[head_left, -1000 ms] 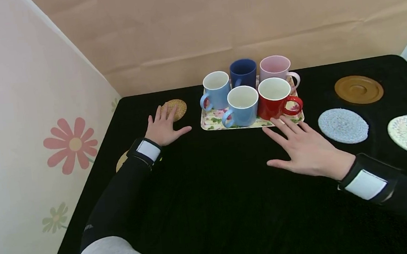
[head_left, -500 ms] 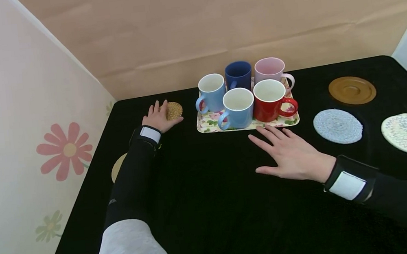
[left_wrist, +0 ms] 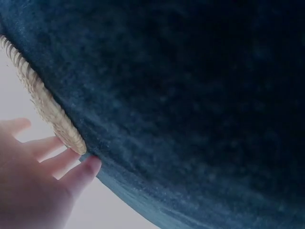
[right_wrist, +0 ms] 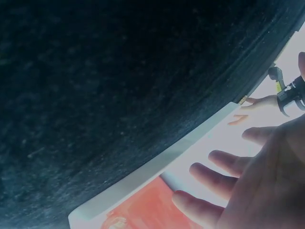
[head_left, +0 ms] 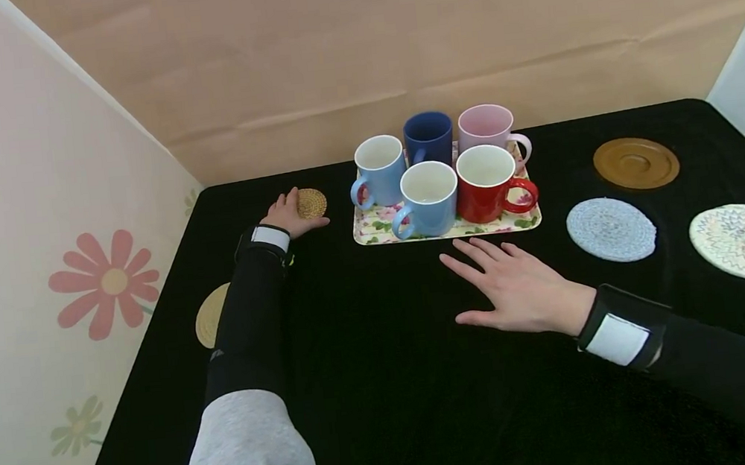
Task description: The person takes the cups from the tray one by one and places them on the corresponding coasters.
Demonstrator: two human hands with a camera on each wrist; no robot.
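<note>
Left grip [head_left: 286, 215], loosely spread, hasn't closed on the woven coaster [head_left: 312, 203] just beside it: apparently reaching, pinching likely next; right grip [head_left: 522, 291] splays empty, floral tray [head_left: 377, 230] just beyond

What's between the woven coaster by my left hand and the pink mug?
Past the coaster, the head view shows black tabletop, then on the floral tray, a light blue mug and the navy mug.
</note>
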